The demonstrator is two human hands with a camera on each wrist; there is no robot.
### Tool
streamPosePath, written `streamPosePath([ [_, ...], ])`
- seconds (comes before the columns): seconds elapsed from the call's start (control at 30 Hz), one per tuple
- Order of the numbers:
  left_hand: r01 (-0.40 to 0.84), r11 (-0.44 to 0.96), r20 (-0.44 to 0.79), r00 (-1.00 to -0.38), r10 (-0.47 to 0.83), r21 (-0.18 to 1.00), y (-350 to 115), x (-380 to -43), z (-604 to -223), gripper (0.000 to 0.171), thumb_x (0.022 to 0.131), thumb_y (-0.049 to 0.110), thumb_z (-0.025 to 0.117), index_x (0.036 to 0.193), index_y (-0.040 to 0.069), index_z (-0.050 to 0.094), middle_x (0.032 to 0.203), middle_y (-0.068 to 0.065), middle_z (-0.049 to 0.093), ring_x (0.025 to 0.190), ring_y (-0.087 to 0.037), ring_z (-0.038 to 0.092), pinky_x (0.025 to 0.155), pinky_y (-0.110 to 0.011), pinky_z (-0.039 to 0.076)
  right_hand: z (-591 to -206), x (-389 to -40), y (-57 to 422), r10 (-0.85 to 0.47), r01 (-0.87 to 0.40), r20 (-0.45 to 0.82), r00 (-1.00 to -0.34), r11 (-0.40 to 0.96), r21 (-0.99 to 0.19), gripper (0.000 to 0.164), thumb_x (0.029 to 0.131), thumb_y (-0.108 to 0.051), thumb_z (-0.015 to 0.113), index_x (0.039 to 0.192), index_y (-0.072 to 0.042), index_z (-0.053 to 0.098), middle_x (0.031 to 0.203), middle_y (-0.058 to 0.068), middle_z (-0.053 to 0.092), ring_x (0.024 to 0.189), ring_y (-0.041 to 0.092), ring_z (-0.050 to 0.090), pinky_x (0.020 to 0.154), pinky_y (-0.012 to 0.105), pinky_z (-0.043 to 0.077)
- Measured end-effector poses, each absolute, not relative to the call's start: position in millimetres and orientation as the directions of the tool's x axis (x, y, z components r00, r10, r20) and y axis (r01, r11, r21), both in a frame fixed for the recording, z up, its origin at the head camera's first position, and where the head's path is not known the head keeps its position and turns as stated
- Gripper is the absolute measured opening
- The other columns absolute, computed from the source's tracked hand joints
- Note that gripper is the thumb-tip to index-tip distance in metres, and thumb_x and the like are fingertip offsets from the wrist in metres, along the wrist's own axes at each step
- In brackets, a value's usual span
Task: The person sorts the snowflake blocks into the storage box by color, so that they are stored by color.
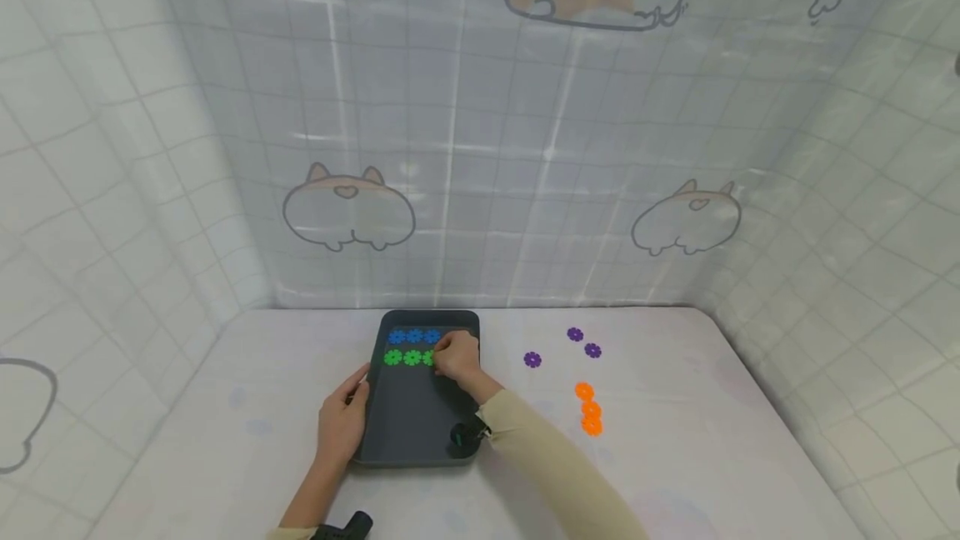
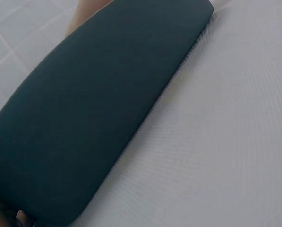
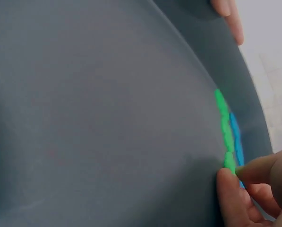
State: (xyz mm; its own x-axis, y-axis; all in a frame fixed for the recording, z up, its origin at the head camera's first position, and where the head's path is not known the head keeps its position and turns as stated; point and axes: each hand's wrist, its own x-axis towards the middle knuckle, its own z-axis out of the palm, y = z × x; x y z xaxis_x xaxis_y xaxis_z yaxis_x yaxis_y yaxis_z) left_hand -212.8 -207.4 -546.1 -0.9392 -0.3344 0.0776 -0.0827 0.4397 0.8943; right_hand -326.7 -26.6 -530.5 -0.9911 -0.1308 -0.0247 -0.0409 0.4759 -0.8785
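A dark grey rectangular tray [image 1: 416,432] lies on the table, with a row of blue flower-shaped discs [image 1: 415,336] near its far end. Just below that row are green flower-shaped discs [image 1: 412,357]. Inside the tray, my right hand [image 1: 457,355] pinches the rightmost green disc [image 3: 229,163] between thumb and finger, close over the tray floor. My left hand [image 1: 342,423] grips the tray's left wall, thumb at the rim and fingers along the outside. The left wrist view is mostly filled by the tray's outer side [image 2: 93,94].
Right of the tray lie several purple flower-shaped discs [image 1: 532,359]. Nearer to me, orange discs [image 1: 592,425] lie touching in a short column. The white table [image 1: 690,440] is bordered by a tiled-pattern curtain [image 1: 480,215] at the back and sides.
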Motion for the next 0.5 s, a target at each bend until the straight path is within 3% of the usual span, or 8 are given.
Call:
streamPosePath([
  [0.3, -0.085, 0.466, 0.087, -0.938, -0.336, 0.881, -208, -213, -546, 0.039, 0.105, 0.021, 0.041, 0.141, 0.009, 0.052, 0.126, -0.021, 0.059, 0.103, -0.029, 0.055, 0.084, -0.044, 0.042, -497, -318, -10, -0.238, -0.022, -0.062, -0.969, 0.336, -0.941, 0.005, 0.089, -0.004, 0.067, 0.090, -0.002, 0.071, 0.082, 0.005, 0.065, 0.061, 0.022, 0.067, 0.060, 0.035, 0.055],
  [0.5, -0.089, 0.478, 0.092, -0.935, -0.342, 0.874, -207, -214, -546, 0.040, 0.105, 0.022, 0.041, 0.141, 0.010, 0.052, 0.126, -0.020, 0.059, 0.101, -0.028, 0.055, 0.082, -0.041, 0.042, -481, -317, 15, -0.209, -0.034, -0.043, -0.977, 0.348, -0.937, 0.005, 0.089, -0.005, 0.069, 0.091, -0.001, 0.070, 0.080, 0.007, 0.065, 0.060, 0.018, 0.065, 0.059, 0.030, 0.055],
])
